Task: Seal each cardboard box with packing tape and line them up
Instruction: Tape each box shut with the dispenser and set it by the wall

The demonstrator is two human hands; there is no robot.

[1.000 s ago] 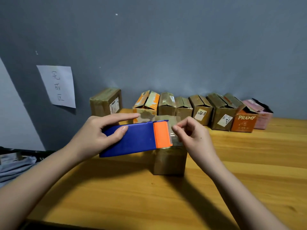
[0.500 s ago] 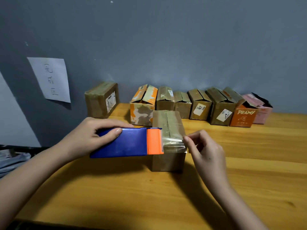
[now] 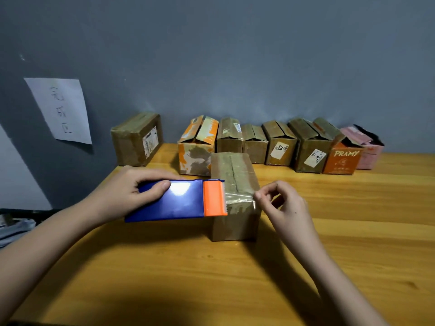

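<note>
A brown cardboard box [image 3: 231, 170] stands in the middle of the wooden table [image 3: 235, 278], flaps closed. My left hand [image 3: 127, 194] grips a blue tape dispenser [image 3: 174, 200] with an orange head [image 3: 213, 198], held level at the box's left top edge. A strip of clear tape [image 3: 240, 200] runs from the orange head across the near end of the box top. My right hand [image 3: 282, 203] pinches the free end of that tape at the box's right edge.
Along the grey wall stands a row of boxes: an orange-and-white one [image 3: 197, 147], several brown ones [image 3: 280, 144], an orange PRAMY box [image 3: 342, 161] and a pink one [image 3: 369, 149]. A taped brown box [image 3: 136, 140] stands apart at the left. A paper note [image 3: 61, 109] hangs on the wall.
The tape has been drawn out rightward across the box top. My right hand moved from beside the orange head to the box's right edge; the dispenser came down to box height.
</note>
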